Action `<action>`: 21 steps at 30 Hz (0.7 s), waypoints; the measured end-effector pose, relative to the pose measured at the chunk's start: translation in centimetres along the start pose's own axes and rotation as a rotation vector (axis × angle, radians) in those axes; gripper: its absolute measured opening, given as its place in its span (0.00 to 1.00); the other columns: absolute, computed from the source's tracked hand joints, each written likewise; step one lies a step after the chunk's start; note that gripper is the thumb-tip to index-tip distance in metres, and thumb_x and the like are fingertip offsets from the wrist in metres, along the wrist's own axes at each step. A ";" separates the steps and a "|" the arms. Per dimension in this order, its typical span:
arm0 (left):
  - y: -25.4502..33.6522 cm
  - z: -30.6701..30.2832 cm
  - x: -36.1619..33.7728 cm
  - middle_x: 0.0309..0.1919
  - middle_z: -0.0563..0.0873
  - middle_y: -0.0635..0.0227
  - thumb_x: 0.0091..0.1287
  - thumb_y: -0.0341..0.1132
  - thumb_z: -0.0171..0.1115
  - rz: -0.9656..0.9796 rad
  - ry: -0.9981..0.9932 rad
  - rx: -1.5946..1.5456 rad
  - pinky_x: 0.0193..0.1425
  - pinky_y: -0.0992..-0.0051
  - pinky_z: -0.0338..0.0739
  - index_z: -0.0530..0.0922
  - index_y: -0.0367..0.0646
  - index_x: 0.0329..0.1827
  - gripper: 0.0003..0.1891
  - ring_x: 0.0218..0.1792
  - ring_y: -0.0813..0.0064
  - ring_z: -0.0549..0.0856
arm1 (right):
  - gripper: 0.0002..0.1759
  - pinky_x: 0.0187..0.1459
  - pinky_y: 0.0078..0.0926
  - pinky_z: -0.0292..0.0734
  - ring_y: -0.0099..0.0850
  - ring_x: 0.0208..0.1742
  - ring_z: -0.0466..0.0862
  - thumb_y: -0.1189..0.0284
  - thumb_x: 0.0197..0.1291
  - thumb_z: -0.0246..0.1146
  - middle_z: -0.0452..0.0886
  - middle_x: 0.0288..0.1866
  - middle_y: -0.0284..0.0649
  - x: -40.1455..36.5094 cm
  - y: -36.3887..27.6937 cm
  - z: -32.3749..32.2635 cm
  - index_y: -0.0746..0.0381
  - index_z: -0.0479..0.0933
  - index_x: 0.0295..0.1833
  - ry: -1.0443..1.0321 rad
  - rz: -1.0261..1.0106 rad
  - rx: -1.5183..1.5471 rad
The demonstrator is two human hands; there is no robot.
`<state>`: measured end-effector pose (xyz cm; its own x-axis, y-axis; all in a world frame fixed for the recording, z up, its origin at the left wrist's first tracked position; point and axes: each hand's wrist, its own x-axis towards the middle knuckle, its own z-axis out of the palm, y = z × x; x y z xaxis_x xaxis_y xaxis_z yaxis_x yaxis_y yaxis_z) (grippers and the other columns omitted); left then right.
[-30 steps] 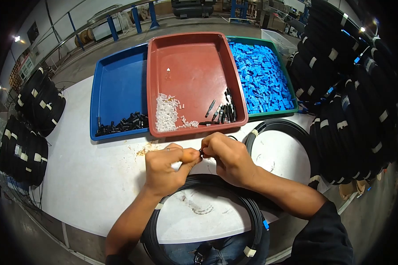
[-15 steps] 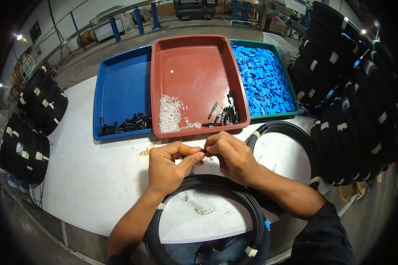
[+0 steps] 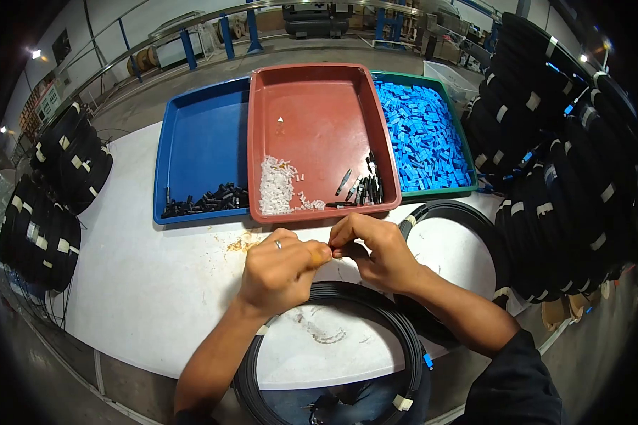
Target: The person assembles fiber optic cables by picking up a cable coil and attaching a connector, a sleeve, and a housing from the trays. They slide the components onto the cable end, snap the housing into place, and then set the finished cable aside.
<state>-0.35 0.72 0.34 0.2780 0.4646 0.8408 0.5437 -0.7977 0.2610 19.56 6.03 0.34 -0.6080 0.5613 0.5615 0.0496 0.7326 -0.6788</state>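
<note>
Black cable lies in a coil (image 3: 409, 347) just below the fingers, toward the person, its near side reaching past the table edge over the lap. Above it, the left hand (image 3: 280, 273) and right hand (image 3: 383, 255) meet, thumbs and forefingers pinched together on a tiny piece (image 3: 332, 251), mostly hidden by the fingertips. That piece is probably light, hard and easily dropped, best taken by its sides. The coil looks springy and fairly weighty; a taped part, such as by the pale tape (image 3: 403, 403), should give the surest hold, clear of the blue connector (image 3: 427, 361), which could be fragile.

Beneath the fingers, the white table (image 3: 156, 297) looks smooth but scuffed, with yellowish crumbs (image 3: 242, 244) left of them. Just beyond stands the red tray (image 3: 319, 92), flanked by the blue tray (image 3: 209, 145) and green tray (image 3: 461, 134). Stacked coils rise well out on both sides; farther ahead, a grey workshop floor (image 3: 213, 83) runs beneath metal rails.
</note>
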 end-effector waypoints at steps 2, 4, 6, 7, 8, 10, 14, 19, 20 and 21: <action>0.6 0.1 -0.7 0.31 0.92 0.58 0.57 0.20 0.74 -0.203 0.019 -0.048 0.35 0.72 0.82 0.87 0.33 0.33 0.03 0.28 0.68 0.89 | 0.16 0.38 0.32 0.85 0.39 0.42 0.88 0.97 0.48 0.63 0.84 0.42 0.48 -0.2 -0.1 0.5 0.70 0.76 0.40 0.048 -0.021 -0.051; 0.3 0.7 -1.1 0.28 0.92 0.63 0.58 0.23 0.75 -0.775 0.065 -0.456 0.32 0.76 0.81 0.90 0.34 0.35 0.04 0.27 0.77 0.88 | 0.17 0.36 0.32 0.83 0.41 0.40 0.87 0.97 0.47 0.64 0.83 0.42 0.47 -0.3 0.1 0.8 0.69 0.77 0.41 0.137 -0.207 -0.278; 0.4 0.8 -1.1 0.29 0.93 0.63 0.60 0.24 0.75 -0.824 0.080 -0.558 0.34 0.78 0.81 0.90 0.33 0.36 0.04 0.28 0.82 0.88 | 0.17 0.34 0.31 0.82 0.41 0.38 0.87 0.97 0.45 0.63 0.83 0.42 0.46 -0.2 0.2 0.9 0.69 0.76 0.40 0.172 -0.262 -0.300; 0.4 0.9 -1.2 0.29 0.93 0.62 0.59 0.23 0.75 -0.739 0.069 -0.471 0.35 0.77 0.82 0.89 0.33 0.36 0.04 0.27 0.79 0.88 | 0.18 0.37 0.33 0.82 0.43 0.39 0.86 0.96 0.44 0.63 0.81 0.42 0.46 -0.2 0.1 0.8 0.69 0.75 0.40 0.145 -0.257 -0.308; 0.4 1.0 -1.2 0.29 0.92 0.60 0.58 0.21 0.74 -0.654 0.060 -0.386 0.35 0.76 0.82 0.89 0.33 0.35 0.03 0.27 0.77 0.89 | 0.18 0.39 0.35 0.83 0.45 0.40 0.85 0.95 0.44 0.62 0.80 0.42 0.45 -0.1 0.0 0.7 0.68 0.75 0.41 0.117 -0.251 -0.316; 0.2 0.6 -0.4 0.29 0.92 0.60 0.57 0.20 0.73 -0.379 0.037 -0.240 0.37 0.74 0.82 0.88 0.34 0.33 0.03 0.27 0.74 0.88 | 0.18 0.38 0.35 0.82 0.45 0.39 0.85 0.95 0.43 0.61 0.80 0.41 0.45 -0.1 -0.6 0.5 0.68 0.75 0.41 0.099 -0.182 -0.275; 0.0 0.0 0.3 0.30 0.90 0.60 0.54 0.18 0.71 0.079 -0.031 0.036 0.40 0.70 0.82 0.85 0.34 0.27 0.03 0.29 0.67 0.87 | 0.17 0.38 0.34 0.83 0.44 0.38 0.86 0.97 0.43 0.59 0.82 0.37 0.46 0.0 -0.6 0.4 0.69 0.75 0.39 0.080 -0.064 -0.153; 0.4 -0.2 0.8 0.32 0.89 0.59 0.53 0.18 0.70 0.330 -0.091 0.251 0.39 0.69 0.82 0.84 0.34 0.28 0.04 0.30 0.69 0.86 | 0.15 0.41 0.31 0.84 0.40 0.38 0.88 0.97 0.45 0.59 0.83 0.36 0.49 -0.1 -0.1 0.1 0.70 0.75 0.37 0.028 0.066 0.057; 0.4 -0.3 0.7 0.32 0.88 0.59 0.52 0.17 0.70 0.413 -0.106 0.305 0.39 0.68 0.82 0.84 0.34 0.29 0.04 0.30 0.69 0.86 | 0.14 0.42 0.31 0.85 0.38 0.39 0.88 0.97 0.45 0.60 0.84 0.37 0.49 -0.1 0.1 0.0 0.71 0.75 0.37 -0.027 0.111 0.110; 0.3 -0.5 0.8 0.33 0.89 0.60 0.51 0.18 0.71 0.394 -0.122 0.292 0.39 0.69 0.82 0.85 0.34 0.29 0.05 0.30 0.70 0.87 | 0.14 0.42 0.31 0.85 0.38 0.39 0.88 0.97 0.45 0.60 0.84 0.37 0.49 -0.1 0.4 0.1 0.71 0.75 0.37 -0.030 0.107 0.109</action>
<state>-0.34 0.64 1.28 0.5879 0.2053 0.7825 0.5729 -0.7886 -0.2235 19.57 6.16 -0.03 -0.6272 0.6211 0.4700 0.0301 0.6223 -0.7822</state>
